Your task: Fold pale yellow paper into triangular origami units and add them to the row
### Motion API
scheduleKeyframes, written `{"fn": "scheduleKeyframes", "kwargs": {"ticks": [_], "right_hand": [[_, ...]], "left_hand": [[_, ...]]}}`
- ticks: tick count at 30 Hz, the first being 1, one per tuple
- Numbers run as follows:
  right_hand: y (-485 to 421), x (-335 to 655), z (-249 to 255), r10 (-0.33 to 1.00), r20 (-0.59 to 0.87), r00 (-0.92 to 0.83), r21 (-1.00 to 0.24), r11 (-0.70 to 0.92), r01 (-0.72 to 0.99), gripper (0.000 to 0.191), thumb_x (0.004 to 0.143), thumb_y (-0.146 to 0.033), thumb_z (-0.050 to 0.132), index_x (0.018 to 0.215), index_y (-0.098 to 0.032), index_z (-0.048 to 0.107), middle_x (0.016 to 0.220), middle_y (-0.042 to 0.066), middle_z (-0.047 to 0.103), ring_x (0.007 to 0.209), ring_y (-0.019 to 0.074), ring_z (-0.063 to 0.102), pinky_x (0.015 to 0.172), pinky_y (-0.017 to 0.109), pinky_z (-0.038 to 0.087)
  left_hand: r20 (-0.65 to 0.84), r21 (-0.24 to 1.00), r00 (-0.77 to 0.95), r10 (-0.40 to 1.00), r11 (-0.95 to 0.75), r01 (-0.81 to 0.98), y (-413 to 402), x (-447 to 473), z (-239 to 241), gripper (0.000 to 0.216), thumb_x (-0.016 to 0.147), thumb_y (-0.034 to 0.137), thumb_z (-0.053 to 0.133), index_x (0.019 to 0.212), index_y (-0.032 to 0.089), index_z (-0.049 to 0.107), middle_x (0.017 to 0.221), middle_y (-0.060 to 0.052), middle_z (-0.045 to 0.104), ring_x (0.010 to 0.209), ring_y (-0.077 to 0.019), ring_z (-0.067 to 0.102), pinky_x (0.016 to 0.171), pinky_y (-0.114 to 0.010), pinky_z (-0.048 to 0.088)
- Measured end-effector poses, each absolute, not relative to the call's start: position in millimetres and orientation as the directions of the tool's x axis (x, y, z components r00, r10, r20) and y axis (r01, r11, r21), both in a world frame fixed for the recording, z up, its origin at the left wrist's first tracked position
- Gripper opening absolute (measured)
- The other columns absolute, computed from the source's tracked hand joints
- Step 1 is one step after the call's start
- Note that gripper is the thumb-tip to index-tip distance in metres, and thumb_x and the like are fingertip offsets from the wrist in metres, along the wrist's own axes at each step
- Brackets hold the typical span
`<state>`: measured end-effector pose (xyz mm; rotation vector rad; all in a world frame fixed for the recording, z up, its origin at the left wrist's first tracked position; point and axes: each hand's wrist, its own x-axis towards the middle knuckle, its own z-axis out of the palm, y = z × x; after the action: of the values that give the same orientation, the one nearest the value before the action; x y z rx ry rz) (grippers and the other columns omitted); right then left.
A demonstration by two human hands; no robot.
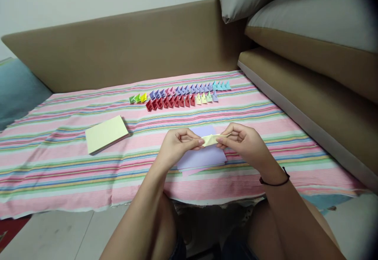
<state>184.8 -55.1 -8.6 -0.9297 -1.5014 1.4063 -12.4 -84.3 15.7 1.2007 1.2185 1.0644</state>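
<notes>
- Left hand pinches, between thumb and bent fingers, the left end of a small folded piece of pale yellow paper; the right hand pinches its right end in the same way. The piece is held level between the two hands, above the lavender sheets, a small peak rising at its middle.
- At the far left, a blue-grey cushion lies beside a long brown padded backrest, which runs behind a pink, white, green and blue striped cloth.
- Left of the hands, a rectangular stack of pale yellow paper lies at a slant on the cloth.
- Farther back, a short group of small folded paper shapes in green, lime and yellow stands at the left end of two rows.
- Next, the front row of folded paper shapes runs from dark red through pale yellow and pale green to lavender; the back row of folded paper shapes goes from violet-blue through pink and lavender to light blue.
- Beneath the hands lie flat lavender paper sheets, with a pink sheet showing at their near edge.
- On the right wrist sits a thin dark cord bracelet.
- At the far right, thick brown and grey cushions are stacked.
</notes>
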Motion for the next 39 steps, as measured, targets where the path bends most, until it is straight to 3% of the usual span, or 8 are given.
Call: {"fn": "scheduleKeyframes", "kwargs": {"ticks": [4,9,14,21,26,32,36,39], "right_hand": [[-58,183,-8,0.935,0.157,-0.319,-0.988,0.145,-0.061,0.024,0.070,-0.030,0.073,0.077,-0.020,0.052,0.071,0.001,0.066,0.067,0.0174,0.068,0.063,0.028,0.054],[-62,179,-9,0.927,0.171,-0.334,-0.984,0.179,-0.008,0.029,0.071,-0.030,0.072,0.092,-0.022,0.055,0.074,0.001,0.068,0.071,0.0198,0.068,0.062,0.029,0.053],[-63,173,-11,0.929,0.142,-0.343,-0.984,0.169,0.050,0.026,0.071,-0.031,0.071,0.092,-0.021,0.061,0.075,0.003,0.070,0.071,0.0196,0.067,0.061,0.028,0.052],[-64,168,-14,0.924,0.133,-0.360,-0.983,0.169,0.070,0.013,0.072,-0.032,0.069,0.075,-0.019,0.071,0.071,0.004,0.070,0.068,0.0186,0.065,0.059,0.027,0.049],[-61,172,-13,0.947,0.059,-0.316,-0.989,0.099,0.113,0.019,0.070,-0.037,0.070,0.073,-0.018,0.072,0.060,0.003,0.067,0.059,0.0170,0.063,0.053,0.026,0.050],[-52,182,-17,0.886,-0.061,-0.460,-0.998,-0.070,-0.001,0.027,0.072,-0.040,0.069,0.088,-0.019,0.073,0.078,0.004,0.072,0.073,0.0190,0.069,0.072,0.033,0.057],[-50,183,-20,0.943,-0.072,-0.324,-0.997,-0.076,0.001,0.031,0.061,-0.041,0.077,0.079,-0.016,0.072,0.069,0.006,0.071,0.065,0.0192,0.067,0.065,0.032,0.058],[-50,183,-18,0.966,-0.034,-0.258,-0.999,-0.037,-0.006,0.030,0.058,-0.040,0.079,0.072,-0.016,0.070,0.065,0.005,0.069,0.063,0.0178,0.065,0.061,0.029,0.055]], "left_hand": [[-0.053,0.998,0.083,0.995,0.050,0.034,-85,-11,13,0.025,0.061,0.025,0.077,0.071,0.013,0.059,0.064,-0.002,0.067,0.060,-0.0110,0.063,0.061,-0.021,0.050],[0.014,0.984,0.113,0.993,-0.034,0.177,-85,-5,6,0.044,0.059,0.029,0.079,0.097,0.016,0.060,0.076,-0.003,0.070,0.068,-0.0142,0.064,0.062,-0.023,0.048],[0.101,0.921,0.085,0.991,-0.126,0.368,-87,-1,3,0.027,0.066,0.040,0.071,0.073,0.014,0.069,0.076,-0.006,0.071,0.071,-0.0174,0.064,0.062,-0.024,0.047],[0.088,0.891,0.086,0.992,-0.117,0.439,-87,-3,4,0.018,0.068,0.033,0.070,0.071,0.015,0.071,0.068,-0.004,0.071,0.062,-0.0163,0.063,0.056,-0.024,0.046],[0.092,0.875,0.165,0.982,-0.159,0.457,-84,-9,4,0.011,0.070,0.023,0.067,0.078,0.018,0.073,0.074,-0.003,0.073,0.068,-0.0171,0.065,0.063,-0.024,0.049],[0.005,0.943,0.213,0.977,-0.075,0.323,-83,-17,5,0.017,0.073,0.023,0.063,0.086,0.017,0.073,0.077,-0.004,0.072,0.070,-0.0169,0.066,0.067,-0.026,0.053],[-0.092,0.985,0.221,0.971,0.056,0.163,-83,-14,8,0.020,0.073,0.026,0.064,0.087,0.013,0.072,0.079,-0.006,0.072,0.073,-0.0175,0.067,0.072,-0.030,0.055],[-0.098,0.978,0.185,0.978,0.061,0.197,-84,-12,10,0.026,0.067,0.027,0.070,0.089,0.013,0.070,0.080,-0.006,0.071,0.070,-0.0162,0.065,0.065,-0.025,0.053]]}}
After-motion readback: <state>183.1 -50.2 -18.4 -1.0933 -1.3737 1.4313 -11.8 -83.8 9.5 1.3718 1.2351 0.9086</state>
